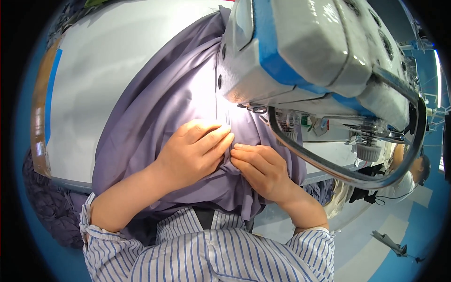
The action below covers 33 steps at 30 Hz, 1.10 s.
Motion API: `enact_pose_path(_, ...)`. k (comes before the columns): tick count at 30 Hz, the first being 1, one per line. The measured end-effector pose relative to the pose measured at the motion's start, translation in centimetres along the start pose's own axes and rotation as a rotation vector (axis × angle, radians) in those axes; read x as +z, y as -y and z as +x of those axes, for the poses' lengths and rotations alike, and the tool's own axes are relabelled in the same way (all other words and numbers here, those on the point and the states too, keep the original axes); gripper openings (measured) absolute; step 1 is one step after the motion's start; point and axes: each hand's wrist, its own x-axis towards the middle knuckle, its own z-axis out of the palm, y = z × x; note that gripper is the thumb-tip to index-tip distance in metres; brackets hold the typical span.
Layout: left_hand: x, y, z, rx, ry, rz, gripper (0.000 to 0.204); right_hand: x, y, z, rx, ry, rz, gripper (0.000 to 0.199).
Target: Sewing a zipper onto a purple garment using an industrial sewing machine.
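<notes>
Pinching a fold of purple fabric between them, left hand and right hand grip shut.

Bright even light, white glare on cloth under the sewing machine, its near head soft, fisheye edges bent, dark.

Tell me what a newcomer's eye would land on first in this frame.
Probably the two hands, the left hand and the right hand, pressed together on the lilac fabric at the centre. Next, the big grey sewing machine head with blue tape looming over them at upper right, the cloth spilling across the white table.
</notes>
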Motion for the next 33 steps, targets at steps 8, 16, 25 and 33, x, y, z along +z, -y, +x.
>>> enact_pose_path(8, 0.3, 1.5, 1.0, 0.097, -0.083, 0.261, 0.030, 0.4, -1.3, -0.5, 0.032, 0.070, -0.026, 0.025)
enact_pose_path(16, 2.1, 2.4, 2.2, 0.059, -0.192, 0.157, 0.033, -0.1, -1.7, 1.5, 0.057, 0.077, 0.025, 0.029)
enact_pose_path(25, 0.7, 3.3, 1.9, 0.058, -0.122, 0.051, 0.037, 1.1, -3.0, 0.2, 0.102, 0.025, 0.133, 0.037)
enact_pose_path(33, -1.3, -3.5, -0.9, -0.344, 0.463, 0.051, 0.080, -0.8, 5.2, 1.9, 0.375, 0.331, 0.115, 0.110)
